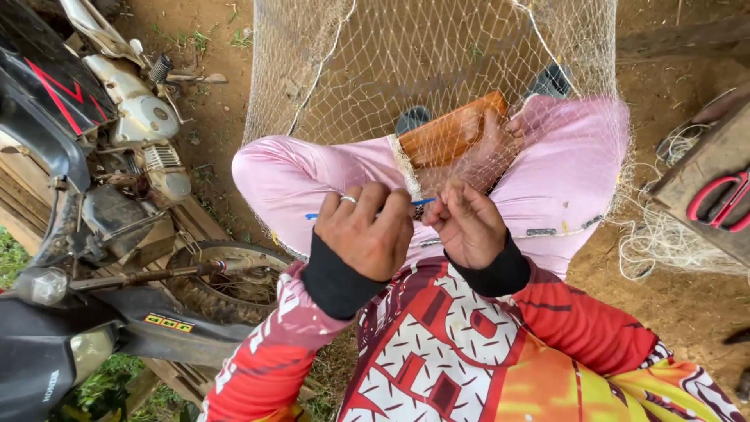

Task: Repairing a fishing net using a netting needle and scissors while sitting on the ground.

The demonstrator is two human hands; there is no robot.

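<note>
My left hand (366, 231), with a ring on one finger, is closed around a thin blue netting needle (315, 216) whose tips stick out on both sides of the fist. My right hand (467, 225) pinches the twine of a white fishing net (437, 55) right beside it. The net hangs from above and drapes over my pink-trousered knees (297, 176). A flat orange-brown wooden block (449, 129) lies under the mesh between my knees. Both sleeves are red and patterned with black cuffs.
A black and red motorcycle (86, 180) stands close on the left, its engine and wheel beside my left knee. Red-handled scissors (723, 199) rest on a wooden plank at the right edge. More loose net (664, 242) is heaped on the dirt ground at the right.
</note>
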